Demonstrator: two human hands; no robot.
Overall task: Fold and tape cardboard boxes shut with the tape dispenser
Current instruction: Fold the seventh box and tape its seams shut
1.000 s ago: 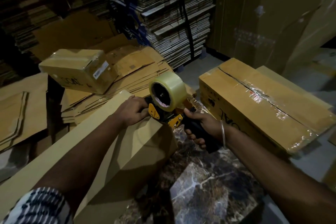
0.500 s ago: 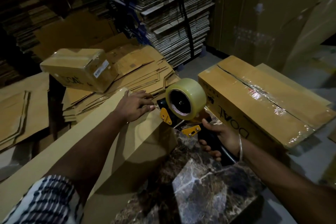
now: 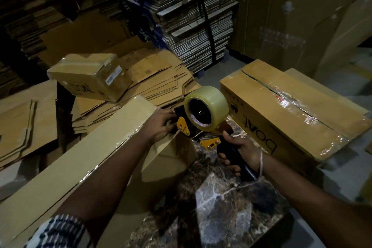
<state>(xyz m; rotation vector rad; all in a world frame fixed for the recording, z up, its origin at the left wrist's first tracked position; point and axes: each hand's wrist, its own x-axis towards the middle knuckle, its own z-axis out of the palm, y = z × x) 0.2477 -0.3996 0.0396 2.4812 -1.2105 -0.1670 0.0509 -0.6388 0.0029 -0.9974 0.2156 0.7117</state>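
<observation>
Far left of left hand: loose flat cardboard sheets (image 3: 22, 127), dim. Up-left of left hand: small taped box (image 3: 88, 76), "DOAL" on near face, white label on right end, sitting on pile of flattened boxes (image 3: 157, 84).

Under left forearm: long box (image 3: 80, 155), long axis running from near-left up to far-right, far end at left hand. Tape strip visible along top seam.

Left hand (image 3: 160, 125) at far end corner of long box, fingers curled against front of tape dispenser (image 3: 198, 127); cannot tell whether pinching tape end or just pressing.

Dispenser just right of left hand, between both hands. Roll of clear tape (image 3: 207, 107) uppermost, roll hole facing camera-left. Handle pointing down-right toward wearer; yellow plates toward left hand and below roll.

Right hand (image 3: 241, 151) wrapped round black handle, firm grip, bangle on wrist.

Right of right hand: second long taped box (image 3: 281, 110), long axis from far-left to near-right, "DOAL" upside down on near side. Below both hands: marble surface (image 3: 221, 207).

Versus 0.5 s ago: left fingers were extended and clear of dispenser, now on it. Dispenser otherwise near same spot.
</observation>
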